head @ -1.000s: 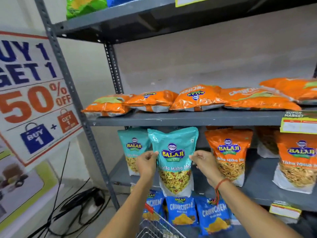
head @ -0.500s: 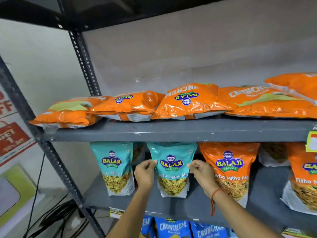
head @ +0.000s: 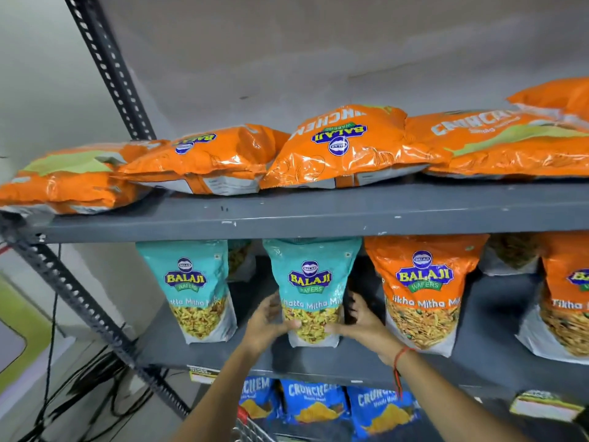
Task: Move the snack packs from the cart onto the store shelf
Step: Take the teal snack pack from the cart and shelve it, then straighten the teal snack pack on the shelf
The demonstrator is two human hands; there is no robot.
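A teal Balaji snack pack (head: 310, 282) stands upright on the grey middle shelf (head: 318, 358). My left hand (head: 266, 323) grips its lower left side and my right hand (head: 363, 322) grips its lower right side, thumbs on the front. Another teal pack (head: 194, 288) stands to its left, apart from it. An orange Balaji pack (head: 420, 291) stands close on its right. A sliver of the metal cart (head: 248, 430) shows at the bottom edge.
Orange packs (head: 338, 148) lie flat along the upper shelf (head: 287, 215). Blue Crunchem packs (head: 314, 406) fill the shelf below. A perforated grey upright (head: 76, 301) runs diagonally at left, with black cables (head: 79, 397) on the floor beyond. More orange packs (head: 564, 301) stand at far right.
The teal pack went from in front of the shelf edge to standing on the middle shelf. Both hands slid from its upper sides down to its lower sides. The view closed in.
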